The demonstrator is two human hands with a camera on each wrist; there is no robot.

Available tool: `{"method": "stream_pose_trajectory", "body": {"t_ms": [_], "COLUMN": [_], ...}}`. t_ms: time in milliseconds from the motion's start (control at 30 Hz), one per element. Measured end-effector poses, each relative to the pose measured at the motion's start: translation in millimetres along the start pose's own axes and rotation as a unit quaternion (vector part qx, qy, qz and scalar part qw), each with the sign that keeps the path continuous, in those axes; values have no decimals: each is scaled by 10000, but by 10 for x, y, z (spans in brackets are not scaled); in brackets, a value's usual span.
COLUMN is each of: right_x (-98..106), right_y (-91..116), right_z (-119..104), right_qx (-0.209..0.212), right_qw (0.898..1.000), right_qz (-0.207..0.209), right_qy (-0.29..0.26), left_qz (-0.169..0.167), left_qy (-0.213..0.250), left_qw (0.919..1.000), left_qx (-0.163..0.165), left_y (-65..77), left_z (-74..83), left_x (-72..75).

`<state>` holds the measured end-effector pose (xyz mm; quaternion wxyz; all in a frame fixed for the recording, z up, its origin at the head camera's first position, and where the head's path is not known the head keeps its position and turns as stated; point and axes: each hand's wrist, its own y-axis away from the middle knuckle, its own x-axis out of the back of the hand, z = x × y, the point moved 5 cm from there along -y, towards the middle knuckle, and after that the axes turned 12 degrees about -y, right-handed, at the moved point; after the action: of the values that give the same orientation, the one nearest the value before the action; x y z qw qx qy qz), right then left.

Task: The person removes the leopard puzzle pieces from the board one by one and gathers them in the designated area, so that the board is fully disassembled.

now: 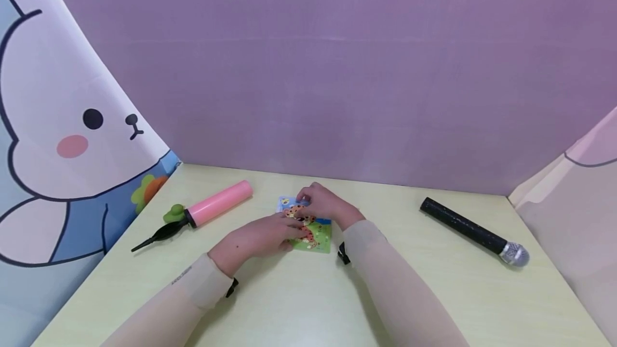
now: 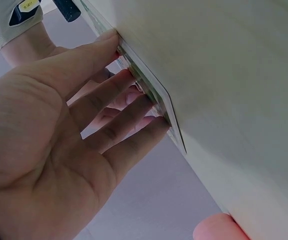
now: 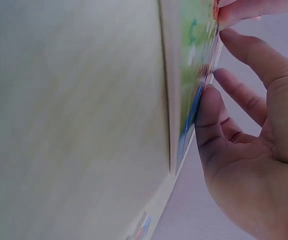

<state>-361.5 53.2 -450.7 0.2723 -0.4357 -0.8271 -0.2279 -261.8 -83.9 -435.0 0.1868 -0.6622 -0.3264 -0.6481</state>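
A small square picture board with a spotted cartoon animal on green and blue lies on the table under both hands. A pale raised rim edges it in the left wrist view. My left hand reaches over its left side, fingers stretched out with their tips on the picture and the thumb at the near edge. From the far right, my right hand bends over the upper part. In the right wrist view the right thumb rests against the blue area, and other fingertips touch the picture. The hands cover part of the picture.
A pink hand pump with a black nozzle lies to the left, beside a green knob-like thing. On the right is a black microphone with a silver head. A purple backdrop stands behind the table.
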Motion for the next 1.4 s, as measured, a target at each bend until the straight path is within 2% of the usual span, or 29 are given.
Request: {"method": "stream_pose_trajectory", "body": {"t_ms": [200,567,1167,1400], "right_x": [9,24,23,26], "right_y": [-18,-88,-171,-192], "right_z": [-27,-16,-70,-37], "right_qx": [-15,45,248,244], "right_qw": [9998,9995,9962,9975], "right_qz": [-109,-309,-479,-450], "right_qy": [149,48,678,487], "left_qz": [-19,57,72,44], "left_qy": [-5,62,7,46], "left_qw": [10000,9999,9999,10000], "left_qx": [1,-74,-95,-77], "left_y": [-1,11,1,0], "left_z": [3,0,-11,-31], "left_x": [15,33,22,10]}}
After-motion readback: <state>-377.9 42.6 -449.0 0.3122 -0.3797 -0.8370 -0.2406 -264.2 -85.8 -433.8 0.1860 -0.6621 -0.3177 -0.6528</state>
